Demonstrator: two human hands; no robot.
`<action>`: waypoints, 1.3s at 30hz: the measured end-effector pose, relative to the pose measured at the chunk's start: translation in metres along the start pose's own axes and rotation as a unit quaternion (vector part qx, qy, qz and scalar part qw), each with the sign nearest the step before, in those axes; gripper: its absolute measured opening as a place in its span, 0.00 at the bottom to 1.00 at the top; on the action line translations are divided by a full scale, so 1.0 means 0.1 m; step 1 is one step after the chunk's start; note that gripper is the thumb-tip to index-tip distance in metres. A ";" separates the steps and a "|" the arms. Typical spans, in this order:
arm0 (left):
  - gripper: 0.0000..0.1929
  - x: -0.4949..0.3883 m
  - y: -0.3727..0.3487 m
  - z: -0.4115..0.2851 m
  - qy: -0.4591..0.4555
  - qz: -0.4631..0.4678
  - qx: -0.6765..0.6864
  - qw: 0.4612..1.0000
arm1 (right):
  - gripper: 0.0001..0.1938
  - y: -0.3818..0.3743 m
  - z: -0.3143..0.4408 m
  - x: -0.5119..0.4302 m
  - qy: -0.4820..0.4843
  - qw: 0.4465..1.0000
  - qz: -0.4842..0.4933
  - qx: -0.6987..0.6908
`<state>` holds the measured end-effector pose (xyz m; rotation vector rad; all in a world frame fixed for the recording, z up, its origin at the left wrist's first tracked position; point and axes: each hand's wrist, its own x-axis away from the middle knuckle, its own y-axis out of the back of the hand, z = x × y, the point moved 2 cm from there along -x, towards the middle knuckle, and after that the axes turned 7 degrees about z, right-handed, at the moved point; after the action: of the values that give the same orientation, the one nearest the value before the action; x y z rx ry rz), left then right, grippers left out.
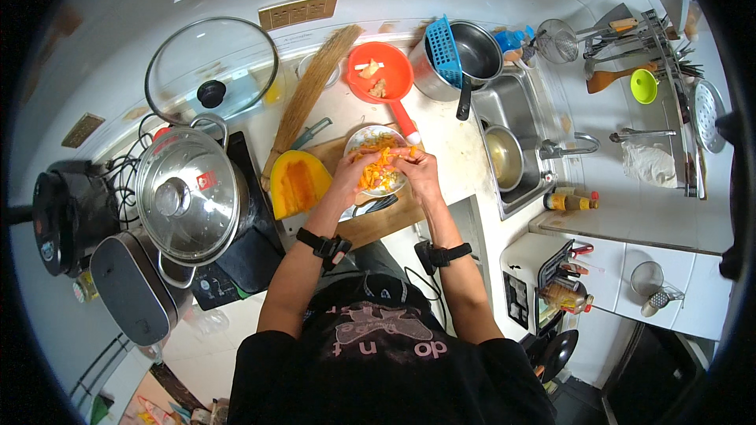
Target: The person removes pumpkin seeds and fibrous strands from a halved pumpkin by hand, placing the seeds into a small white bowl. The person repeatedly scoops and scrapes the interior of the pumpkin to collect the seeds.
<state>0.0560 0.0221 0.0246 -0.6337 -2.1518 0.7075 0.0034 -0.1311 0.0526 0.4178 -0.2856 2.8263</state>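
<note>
A white patterned plate [350, 143] holds chopped orange pieces [373, 179] that look like pumpkin, mixed with small pale and green bits. Over its left side, my left hand [354, 172] has orange pieces at its fingertips. My right hand [420, 172] comes in from the right, its thumb and fingers pinched on a bit of orange. The fingertips of both hands almost meet above the plate, and part of the food is hidden beneath them. Under the plate lies a wooden cutting board [378, 225]. A cut pumpkin half [299, 184], flesh up, rests left of my left hand.
A knife [381, 203] with a dark handle lies by the plate's near edge. Behind stand a red strainer [361, 93] with ginger-like pieces, a straw whisk broom [313, 85] and a teal-handled peeler or knife [313, 133]. A lidded steel pot [186, 212] is left; a sink [520, 85] is right.
</note>
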 end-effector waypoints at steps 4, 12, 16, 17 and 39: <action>0.13 -0.02 -0.01 -0.01 -0.032 -0.008 -0.068 0.997 | 0.08 -0.01 0.01 0.03 0.007 0.999 0.008 0.051; 0.16 -0.15 0.07 0.03 0.026 0.036 0.080 0.996 | 0.08 0.04 0.07 -0.01 -0.076 0.994 -0.001 -0.082; 0.18 -0.23 0.05 0.08 0.027 0.061 0.068 0.995 | 0.08 0.09 0.04 -0.12 -0.025 0.995 0.016 0.094; 0.18 -0.24 0.05 0.10 0.034 0.065 0.081 0.994 | 0.08 0.12 0.04 -0.12 -0.021 0.996 0.019 0.083; 0.15 -0.27 0.13 0.07 0.032 0.039 0.054 0.997 | 0.09 0.06 -0.07 -0.06 -0.014 1.000 0.015 0.017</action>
<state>0.0685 0.0119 -0.0017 -0.6761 -2.0256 0.8285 0.0050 -0.1367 0.0433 0.4649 -0.2525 2.8600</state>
